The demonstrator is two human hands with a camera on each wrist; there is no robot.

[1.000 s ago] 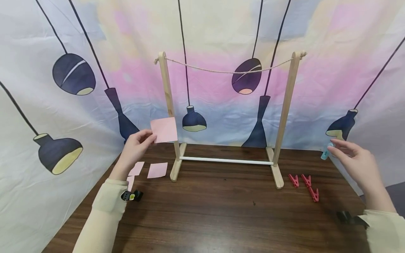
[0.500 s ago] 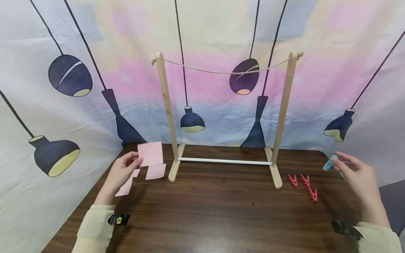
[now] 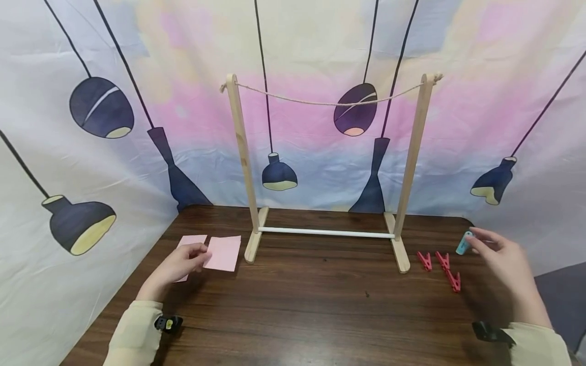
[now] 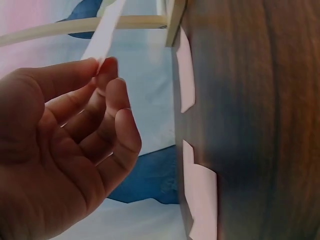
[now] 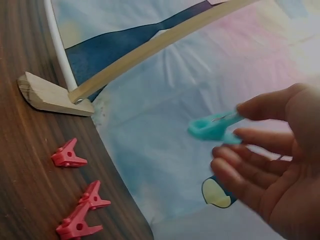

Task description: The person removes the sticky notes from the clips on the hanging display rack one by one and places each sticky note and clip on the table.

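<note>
My left hand (image 3: 179, 265) pinches a pink paper square (image 3: 222, 254) by its edge between thumb and fingers. The left wrist view shows this square raised off the table, above other pink papers (image 4: 202, 195) lying there. In the head view the hand partly covers those papers. On the right side, a teal clothespin (image 3: 464, 243) is pinched in the fingertips of my right hand (image 3: 505, 262). It is held by its handle ends, clear of the tabletop, in the right wrist view. Several red clothespins (image 3: 443, 260) lie on the table left of that hand.
A wooden stand (image 3: 416, 152) with two posts rises at the back middle. A sagging rope (image 3: 316, 103) spans its tops, and a white rod (image 3: 325, 232) joins its feet. Behind the dark wood table (image 3: 320, 305) hangs a curtain (image 3: 311, 51) printed with lamps.
My left hand has come down and slightly left with the pink paper square. My right hand, still holding the teal clothespin, has lowered and shifted a little left.
</note>
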